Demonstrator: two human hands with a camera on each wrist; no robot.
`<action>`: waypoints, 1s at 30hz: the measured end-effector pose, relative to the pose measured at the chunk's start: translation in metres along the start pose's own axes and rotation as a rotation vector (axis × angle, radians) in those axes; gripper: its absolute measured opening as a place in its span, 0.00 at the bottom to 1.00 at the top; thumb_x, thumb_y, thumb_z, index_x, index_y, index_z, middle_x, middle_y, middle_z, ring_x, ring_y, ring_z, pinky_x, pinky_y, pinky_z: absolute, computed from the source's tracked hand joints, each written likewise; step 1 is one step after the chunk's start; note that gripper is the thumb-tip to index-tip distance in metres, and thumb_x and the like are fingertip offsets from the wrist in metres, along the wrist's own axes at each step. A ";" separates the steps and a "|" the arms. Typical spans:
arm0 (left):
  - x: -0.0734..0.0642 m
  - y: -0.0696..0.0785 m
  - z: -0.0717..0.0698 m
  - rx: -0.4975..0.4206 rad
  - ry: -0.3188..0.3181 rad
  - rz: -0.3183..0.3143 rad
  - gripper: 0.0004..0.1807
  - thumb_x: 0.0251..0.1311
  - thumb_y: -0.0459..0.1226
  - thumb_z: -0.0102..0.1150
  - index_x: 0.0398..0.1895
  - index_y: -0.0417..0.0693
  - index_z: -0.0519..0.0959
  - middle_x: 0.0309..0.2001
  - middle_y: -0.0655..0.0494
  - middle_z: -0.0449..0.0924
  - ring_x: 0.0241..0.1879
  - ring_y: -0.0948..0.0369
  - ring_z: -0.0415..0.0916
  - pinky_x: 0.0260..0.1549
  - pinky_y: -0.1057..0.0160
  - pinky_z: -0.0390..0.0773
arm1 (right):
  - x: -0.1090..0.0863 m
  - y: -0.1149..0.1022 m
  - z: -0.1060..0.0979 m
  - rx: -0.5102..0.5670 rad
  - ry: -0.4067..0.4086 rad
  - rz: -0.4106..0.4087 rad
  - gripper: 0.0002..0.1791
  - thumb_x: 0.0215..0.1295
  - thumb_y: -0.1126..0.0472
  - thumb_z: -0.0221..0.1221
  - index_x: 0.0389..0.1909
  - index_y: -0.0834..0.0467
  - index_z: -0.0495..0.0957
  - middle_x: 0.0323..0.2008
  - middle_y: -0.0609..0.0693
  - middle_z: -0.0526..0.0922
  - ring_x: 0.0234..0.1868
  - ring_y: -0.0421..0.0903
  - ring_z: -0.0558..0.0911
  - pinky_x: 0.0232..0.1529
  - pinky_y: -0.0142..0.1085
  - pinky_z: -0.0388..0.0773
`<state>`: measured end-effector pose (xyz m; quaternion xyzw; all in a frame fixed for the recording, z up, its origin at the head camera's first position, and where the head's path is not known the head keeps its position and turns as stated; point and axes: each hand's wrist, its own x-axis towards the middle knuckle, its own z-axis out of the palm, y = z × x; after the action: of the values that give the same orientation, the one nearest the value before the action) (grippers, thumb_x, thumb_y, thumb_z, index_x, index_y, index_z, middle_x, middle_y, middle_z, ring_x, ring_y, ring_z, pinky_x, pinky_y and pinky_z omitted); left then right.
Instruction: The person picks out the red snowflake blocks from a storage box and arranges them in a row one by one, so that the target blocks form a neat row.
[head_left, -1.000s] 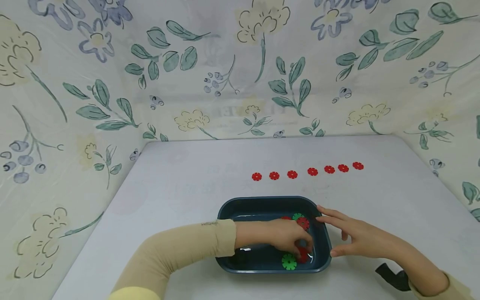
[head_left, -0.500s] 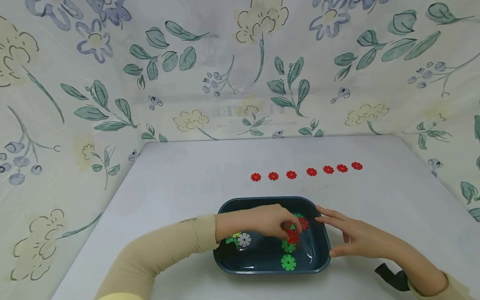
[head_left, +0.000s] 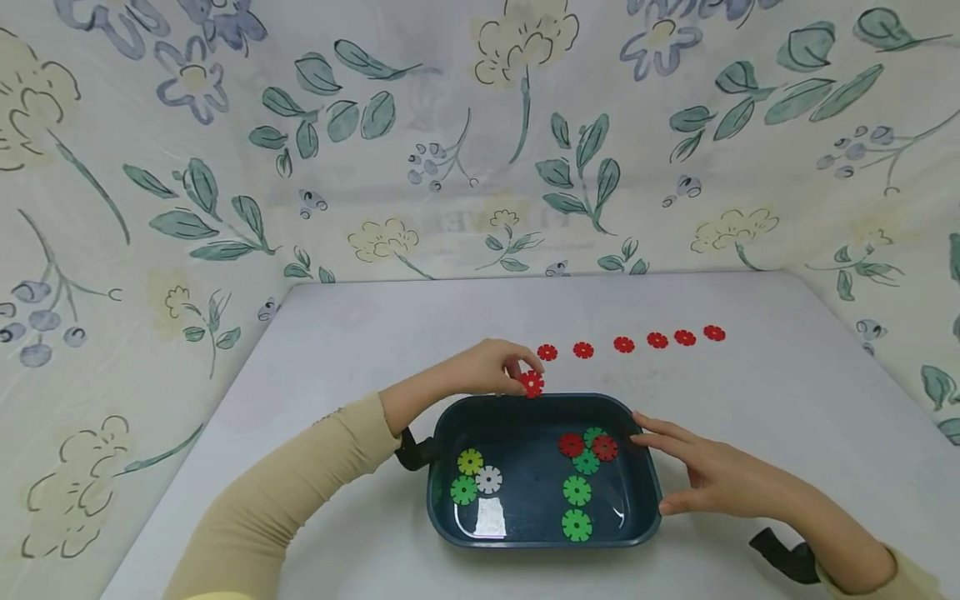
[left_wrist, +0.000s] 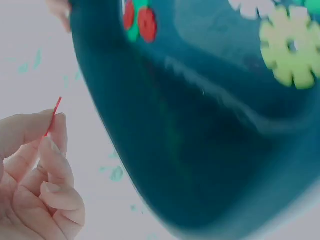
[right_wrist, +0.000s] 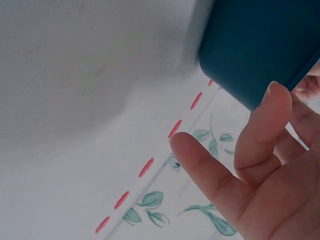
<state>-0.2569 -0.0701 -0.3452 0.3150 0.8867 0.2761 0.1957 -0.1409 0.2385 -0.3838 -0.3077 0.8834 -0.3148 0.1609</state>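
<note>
My left hand (head_left: 491, 367) pinches a red flower-shaped disc (head_left: 532, 384) between thumb and fingertips, just beyond the far rim of the dark blue tray (head_left: 532, 500). In the left wrist view the same disc (left_wrist: 53, 116) is seen edge-on. My right hand (head_left: 708, 475) rests at the tray's right side, fingers extended, fingertips at the rim. Several discs lie in the tray: at left a yellow disc (head_left: 470, 462), a white disc (head_left: 489, 479) and a green one (head_left: 463, 490); at right, red discs (head_left: 571, 445) and green discs (head_left: 577, 524).
Behind the tray, a row of red discs (head_left: 624, 345) lies spaced out on the white table (head_left: 360, 333); my left hand covers the row's left end. Flower-patterned cloth (head_left: 435, 200) surrounds the table. A black strap (head_left: 786, 556) shows by my right wrist.
My left hand has picked a red disc out of the tray's right side and carried it up and left, past the far rim. The right hand has stayed put.
</note>
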 end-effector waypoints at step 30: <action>0.019 -0.118 -0.002 -0.161 0.259 -0.362 0.20 0.53 0.35 0.63 0.52 0.47 0.75 0.38 0.48 0.74 0.34 0.57 0.71 0.30 0.69 0.75 | 0.001 -0.001 0.000 0.008 -0.003 0.005 0.40 0.51 0.45 0.64 0.63 0.57 0.63 0.67 0.63 0.54 0.29 0.37 0.71 0.23 0.26 0.70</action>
<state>-0.3250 -0.1345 -0.4190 0.0963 0.9215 0.3447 0.1511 -0.1416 0.2375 -0.3835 -0.3055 0.8826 -0.3175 0.1640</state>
